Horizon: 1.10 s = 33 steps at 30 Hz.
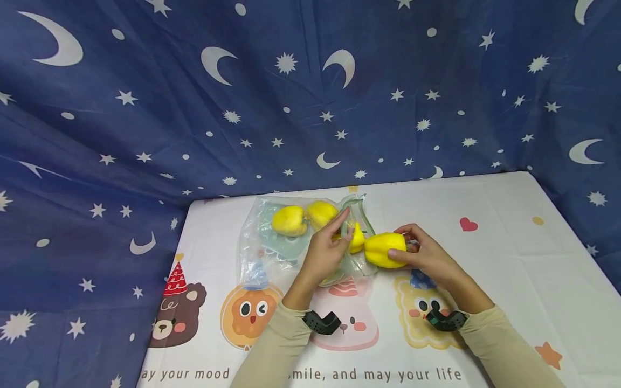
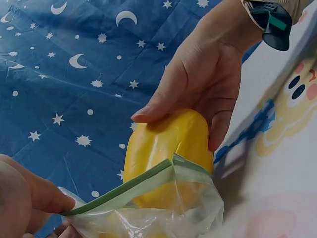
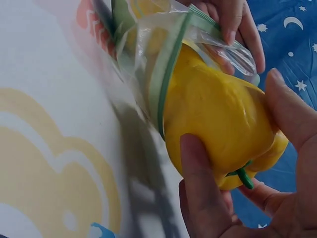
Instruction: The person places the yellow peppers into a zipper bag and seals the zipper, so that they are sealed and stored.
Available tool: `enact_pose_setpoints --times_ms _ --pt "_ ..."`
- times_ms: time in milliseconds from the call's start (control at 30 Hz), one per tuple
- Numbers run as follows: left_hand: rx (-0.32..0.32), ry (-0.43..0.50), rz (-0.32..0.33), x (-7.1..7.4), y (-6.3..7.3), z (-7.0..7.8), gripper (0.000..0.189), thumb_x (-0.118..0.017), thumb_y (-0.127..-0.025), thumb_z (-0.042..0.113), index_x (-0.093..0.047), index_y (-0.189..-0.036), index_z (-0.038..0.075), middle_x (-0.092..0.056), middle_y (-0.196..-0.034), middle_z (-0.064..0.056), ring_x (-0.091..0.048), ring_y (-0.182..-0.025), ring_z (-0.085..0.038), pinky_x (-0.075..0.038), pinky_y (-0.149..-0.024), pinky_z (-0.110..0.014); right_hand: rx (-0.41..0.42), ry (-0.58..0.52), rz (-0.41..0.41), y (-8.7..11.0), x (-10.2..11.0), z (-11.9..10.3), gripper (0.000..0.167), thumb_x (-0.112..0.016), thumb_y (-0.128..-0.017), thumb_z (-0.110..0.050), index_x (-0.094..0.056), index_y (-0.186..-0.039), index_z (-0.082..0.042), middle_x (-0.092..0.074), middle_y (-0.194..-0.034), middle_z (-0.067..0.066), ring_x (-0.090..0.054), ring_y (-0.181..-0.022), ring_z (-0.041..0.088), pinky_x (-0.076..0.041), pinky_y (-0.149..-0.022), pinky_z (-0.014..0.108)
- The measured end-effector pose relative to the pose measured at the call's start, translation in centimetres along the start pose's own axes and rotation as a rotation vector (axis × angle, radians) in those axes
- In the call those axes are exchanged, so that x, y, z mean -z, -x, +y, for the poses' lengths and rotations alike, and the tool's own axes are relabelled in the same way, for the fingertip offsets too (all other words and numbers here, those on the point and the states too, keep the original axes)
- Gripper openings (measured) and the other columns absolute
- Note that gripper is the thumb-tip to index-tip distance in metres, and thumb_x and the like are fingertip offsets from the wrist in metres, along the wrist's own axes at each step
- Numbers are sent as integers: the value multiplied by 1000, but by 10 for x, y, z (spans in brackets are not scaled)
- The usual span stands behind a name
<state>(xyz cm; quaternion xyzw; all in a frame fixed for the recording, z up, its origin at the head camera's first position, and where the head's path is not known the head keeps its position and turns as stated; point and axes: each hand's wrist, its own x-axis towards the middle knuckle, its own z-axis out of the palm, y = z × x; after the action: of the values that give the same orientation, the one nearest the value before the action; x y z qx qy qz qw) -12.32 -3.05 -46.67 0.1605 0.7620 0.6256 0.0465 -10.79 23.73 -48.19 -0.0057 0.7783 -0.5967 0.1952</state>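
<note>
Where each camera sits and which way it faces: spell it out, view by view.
Head: worn on the head, facing forward and down over table and curtain; left hand, right hand and sleeves show.
Left wrist: worn there, facing the bag and yellow pepper; both hands show.
Right wrist: worn there, facing the yellow pepper's green stem; both hands show.
Shared by both wrist views: yellow pepper, bag, both hands.

sleeves point(image 1: 277, 345): beige | wrist mounts point(image 1: 323, 323): black, curved | right-mount patch point(image 2: 277, 20): green
</note>
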Motion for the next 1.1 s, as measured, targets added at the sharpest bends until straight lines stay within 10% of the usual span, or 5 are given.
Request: enact_pose_setpoints --times_ms 367,700,900,1100 --pt "17 -14 -13 1 1 3 59 -61 -102 11 -44 -154 33 -41 -161 9 -40 -56 -7 -37 -47 -16 -50 -282 -156 2 5 4 70 -53 -107 -31 -21 -159 5 -34 -150 30 -65 -113 18 -55 -97 41" --pt "5 -20 -38 0 1 4 58 -59 -102 7 -43 -157 17 -38 -164 3 -62 -116 -17 -41 -54 -14 -6 -186 -80 5 5 6 66 -65 -101 -24 -36 -154 1 -52 -119 15 -65 -102 19 -59 -90 45" --pt "2 -39 -26 -2 2 3 59 -60 -101 8 -45 -155 25 -39 -163 3 -58 -86 -3 -40 -53 -14 -1 -172 -58 2 1 6 59 -68 -99 -22 -38 -146 -1 -58 -106 9 -68 -93 18 -61 -87 43" --pt "-5 -85 -42 -3 3 3 63 -56 -99 4 -43 -156 26 -39 -163 5 -24 -43 -6 -31 -41 -19 30 -120 -66 0 -2 5 57 -73 -95 -23 -45 -141 -4 -61 -101 9 -67 -90 20 -62 -84 43"
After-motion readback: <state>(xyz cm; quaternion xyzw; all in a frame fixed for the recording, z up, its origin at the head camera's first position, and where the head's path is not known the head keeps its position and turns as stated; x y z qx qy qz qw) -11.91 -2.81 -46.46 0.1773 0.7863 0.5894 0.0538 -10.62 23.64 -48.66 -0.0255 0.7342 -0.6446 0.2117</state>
